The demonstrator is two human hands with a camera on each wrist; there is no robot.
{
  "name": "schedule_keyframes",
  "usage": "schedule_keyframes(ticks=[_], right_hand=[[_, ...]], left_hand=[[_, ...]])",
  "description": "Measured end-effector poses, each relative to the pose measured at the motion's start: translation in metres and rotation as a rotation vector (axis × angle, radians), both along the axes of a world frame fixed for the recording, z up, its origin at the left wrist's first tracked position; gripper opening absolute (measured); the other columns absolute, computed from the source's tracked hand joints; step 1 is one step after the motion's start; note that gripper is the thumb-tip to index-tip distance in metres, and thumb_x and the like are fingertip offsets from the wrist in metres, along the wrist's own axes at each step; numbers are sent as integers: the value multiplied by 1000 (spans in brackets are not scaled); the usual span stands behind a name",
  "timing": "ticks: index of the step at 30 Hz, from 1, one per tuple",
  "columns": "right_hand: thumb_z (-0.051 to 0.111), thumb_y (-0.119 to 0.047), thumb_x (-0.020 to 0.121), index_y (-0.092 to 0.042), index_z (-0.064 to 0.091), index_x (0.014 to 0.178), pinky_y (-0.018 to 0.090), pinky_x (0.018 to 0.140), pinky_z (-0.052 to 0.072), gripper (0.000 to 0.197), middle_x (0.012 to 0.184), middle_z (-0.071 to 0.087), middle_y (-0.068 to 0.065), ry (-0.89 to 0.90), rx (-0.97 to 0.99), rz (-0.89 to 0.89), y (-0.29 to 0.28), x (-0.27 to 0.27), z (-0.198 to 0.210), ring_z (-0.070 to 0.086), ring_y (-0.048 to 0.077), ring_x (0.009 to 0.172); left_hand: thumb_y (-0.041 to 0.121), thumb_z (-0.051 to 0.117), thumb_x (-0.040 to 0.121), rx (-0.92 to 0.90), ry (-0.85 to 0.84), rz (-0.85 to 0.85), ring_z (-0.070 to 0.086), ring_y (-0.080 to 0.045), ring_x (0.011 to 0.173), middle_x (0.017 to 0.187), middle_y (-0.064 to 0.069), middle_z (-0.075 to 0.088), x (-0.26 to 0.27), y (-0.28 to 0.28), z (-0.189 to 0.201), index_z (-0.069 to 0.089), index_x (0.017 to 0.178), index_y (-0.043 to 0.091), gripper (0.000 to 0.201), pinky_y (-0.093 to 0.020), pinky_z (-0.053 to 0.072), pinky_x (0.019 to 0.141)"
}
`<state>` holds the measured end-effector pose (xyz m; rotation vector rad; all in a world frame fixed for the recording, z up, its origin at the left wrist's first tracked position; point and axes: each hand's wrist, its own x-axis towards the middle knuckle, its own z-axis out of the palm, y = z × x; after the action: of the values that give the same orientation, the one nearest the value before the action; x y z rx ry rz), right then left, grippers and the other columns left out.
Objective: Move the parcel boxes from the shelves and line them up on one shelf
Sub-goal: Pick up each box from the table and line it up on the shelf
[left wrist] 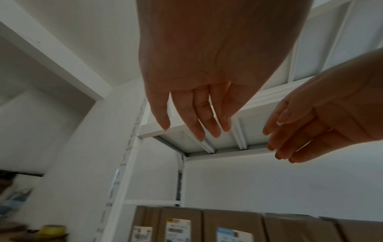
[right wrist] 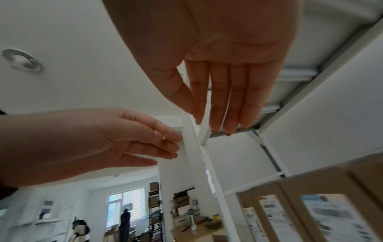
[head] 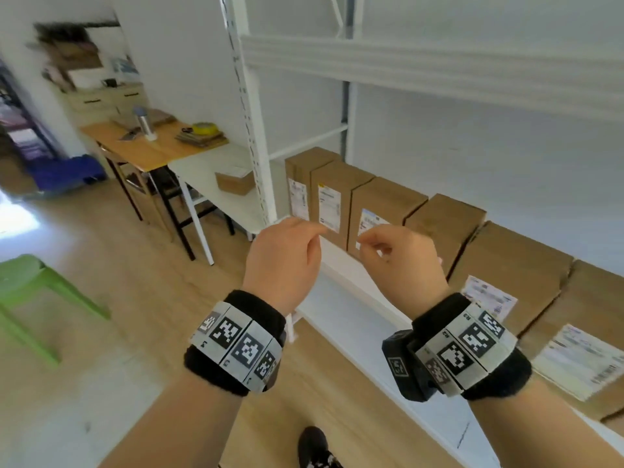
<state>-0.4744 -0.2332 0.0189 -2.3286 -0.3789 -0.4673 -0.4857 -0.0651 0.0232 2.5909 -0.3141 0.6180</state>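
Off to my left I see wooden table (head: pixel 148 153) with steel flask (head: pixel 146 122) upright on it, yellow tape roll (head: pixel 204 127) sitting on flat stack of cardboard. White table (head: pixel 216 184) butts against it, nearer me. Green stool (head: pixel 30 282) on wood floor at far left. Blue bin (head: pixel 67 172) against wall beyond. Drawer cabinet (head: pixel 104 101) further back, clutter piled on top, blurred. Ceiling lamp (right wrist: pixel 21 59) overhead.

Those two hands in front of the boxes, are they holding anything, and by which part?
Nothing is held. The left hand and the right hand hang empty, fingers relaxed, before the row of parcel boxes.
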Motion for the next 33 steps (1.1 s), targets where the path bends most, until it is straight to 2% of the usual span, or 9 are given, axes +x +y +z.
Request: schedule_keyframes(ticks=[7,10,13,16,22,25,27,30,33], right_hand=[[53,-19,89,-19,70,100,17,78,44,20,95,67,-7,41,26,158,91,101,-2,57,3,86],[52,-20,90,-20,68,103,20,82,46,21,98,66,-9,73,28,202,122,149,2,57,3,89],[52,-20,90,-20,68,103,18,81,44,21,95,62,-13,82,38,225,153,193,5,55,1,88],[52,-21,90,-21,67,102,21,83,46,19,96,65,-11,80,12,268,180,229,3,56,1,87],[51,-19,90,-19,67,103,21,83,46,21,98,66,-8,143,21,307,233,288,-11,56,4,88],[49,-17,91,-18,66,106,20,83,44,22,101,65,-7,171,6,309,264,320,-21,55,3,89],[47,-17,93,-18,63,111,20,88,42,24,107,64,-6,193,-31,307,287,343,-30,55,5,96],[46,-16,94,-16,61,117,26,95,42,27,116,62,-2,209,-70,262,326,381,-45,55,10,108],[43,-15,95,-16,57,122,22,97,36,31,124,57,-1,257,-111,197,369,424,-60,51,11,115]], left_hand=[[20,42,96,72,62,180,59,-15,101,112,1,63,83,85,-4,62,118,20,30,-29,45,90],[23,39,96,71,98,231,58,-14,104,116,3,62,124,115,-1,61,120,23,33,-28,44,93],[23,40,97,68,83,292,58,-12,106,118,5,62,164,142,-1,61,120,25,32,-24,41,91],[24,39,97,74,100,344,57,-9,106,118,7,61,196,167,-7,61,121,27,32,-20,39,89],[24,37,97,53,132,372,57,-9,103,115,7,62,257,224,-22,62,118,26,33,-21,42,86],[23,37,98,40,154,363,57,-9,103,116,7,61,294,256,-30,62,119,26,33,-19,40,83],[23,36,98,25,176,344,57,-10,105,119,6,60,323,279,-35,61,120,26,33,-20,39,84],[23,37,98,-12,216,297,57,-12,105,120,4,59,373,320,-46,60,121,24,33,-25,43,87],[25,38,98,-16,262,239,56,-12,106,119,4,59,427,361,-59,58,123,24,33,-23,42,87]])
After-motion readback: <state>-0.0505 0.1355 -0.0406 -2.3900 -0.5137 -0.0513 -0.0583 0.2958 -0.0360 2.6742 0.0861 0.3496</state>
